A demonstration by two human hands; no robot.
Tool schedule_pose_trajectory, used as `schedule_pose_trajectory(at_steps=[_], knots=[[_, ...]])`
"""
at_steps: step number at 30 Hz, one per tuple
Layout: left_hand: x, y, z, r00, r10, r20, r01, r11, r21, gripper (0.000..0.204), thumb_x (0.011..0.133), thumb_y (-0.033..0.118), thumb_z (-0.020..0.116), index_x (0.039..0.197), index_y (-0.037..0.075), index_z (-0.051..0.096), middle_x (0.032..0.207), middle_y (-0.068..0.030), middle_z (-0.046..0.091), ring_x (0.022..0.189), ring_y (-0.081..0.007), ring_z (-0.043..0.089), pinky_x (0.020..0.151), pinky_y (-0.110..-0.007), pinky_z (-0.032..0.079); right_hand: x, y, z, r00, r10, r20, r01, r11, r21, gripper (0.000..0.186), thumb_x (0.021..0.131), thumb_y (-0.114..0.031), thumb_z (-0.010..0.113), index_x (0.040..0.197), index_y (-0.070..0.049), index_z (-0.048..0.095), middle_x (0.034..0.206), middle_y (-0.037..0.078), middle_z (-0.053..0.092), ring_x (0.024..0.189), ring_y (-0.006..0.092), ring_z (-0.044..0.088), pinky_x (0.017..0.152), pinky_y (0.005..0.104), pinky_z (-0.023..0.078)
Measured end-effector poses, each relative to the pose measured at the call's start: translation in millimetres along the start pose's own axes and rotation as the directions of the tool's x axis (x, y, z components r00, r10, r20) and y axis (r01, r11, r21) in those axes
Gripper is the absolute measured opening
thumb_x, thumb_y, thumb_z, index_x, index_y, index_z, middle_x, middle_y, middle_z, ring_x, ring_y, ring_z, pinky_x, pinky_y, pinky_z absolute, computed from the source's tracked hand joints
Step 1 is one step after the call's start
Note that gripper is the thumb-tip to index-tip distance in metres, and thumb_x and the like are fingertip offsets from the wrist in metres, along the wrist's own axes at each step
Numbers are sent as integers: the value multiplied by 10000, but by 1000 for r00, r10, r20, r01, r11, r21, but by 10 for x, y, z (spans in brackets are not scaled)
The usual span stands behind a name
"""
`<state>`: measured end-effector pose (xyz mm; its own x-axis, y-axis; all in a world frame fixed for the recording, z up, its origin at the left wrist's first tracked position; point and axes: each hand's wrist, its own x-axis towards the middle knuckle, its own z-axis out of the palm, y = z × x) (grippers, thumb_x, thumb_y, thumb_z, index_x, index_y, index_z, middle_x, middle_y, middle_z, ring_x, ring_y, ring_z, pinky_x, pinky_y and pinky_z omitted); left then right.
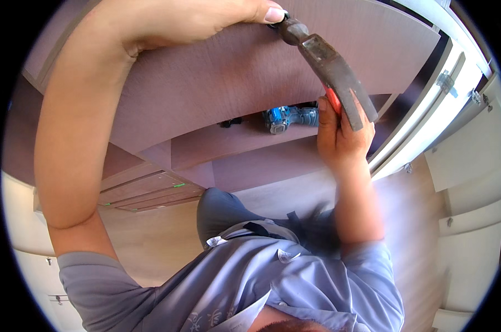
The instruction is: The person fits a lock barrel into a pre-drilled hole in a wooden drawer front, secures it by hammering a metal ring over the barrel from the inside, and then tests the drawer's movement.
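My left hand [206, 16] reaches up to the top of the view, its fingertips pinching a small dark object against a brown wood panel [206, 83]; what the object is cannot be told. My right hand [342, 135] grips the red handle of a hammer [333, 66]. The hammer's worn metal head points up and left and meets the small dark object right by my left fingertips.
A blue cordless drill [286, 117] lies on a lower brown panel just left of my right hand. White cabinet doors [455, 94] with metal hinges stand at the right. Brown drawer fronts [151, 191] are at lower left. My grey shirt [261, 276] fills the bottom.
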<state>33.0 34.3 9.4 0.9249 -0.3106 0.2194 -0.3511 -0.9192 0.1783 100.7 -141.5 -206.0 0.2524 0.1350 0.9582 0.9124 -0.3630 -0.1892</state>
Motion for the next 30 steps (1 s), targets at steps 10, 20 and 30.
schedule_pose_trajectory(at_steps=[10,20,30], knots=[[38,-223,-36,986,168,18,-168,986,-3,394,926,159,677,1258,-50,642,1150,-195,723,1072,-262,677,948,-345,506,-19,5,-2,996,87,31,-89,995,38,325,910,-53,696,1235,-46,667,1071,180,724,826,359,725,712,382,582],[84,-160,-91,996,63,65,-56,993,-107,369,921,138,679,1230,-60,648,1115,-194,728,1048,-275,681,929,-351,509,-21,23,-14,991,126,48,-129,989,66,279,925,-71,718,1197,-15,688,991,190,719,775,346,726,683,365,571],[20,-61,-249,993,12,120,-1,995,-96,372,933,164,662,1228,-61,646,1115,-229,709,1060,-338,672,912,-375,512,-49,29,37,994,104,29,-106,990,96,249,886,-5,705,1134,6,681,1081,201,712,830,324,743,700,347,582]])
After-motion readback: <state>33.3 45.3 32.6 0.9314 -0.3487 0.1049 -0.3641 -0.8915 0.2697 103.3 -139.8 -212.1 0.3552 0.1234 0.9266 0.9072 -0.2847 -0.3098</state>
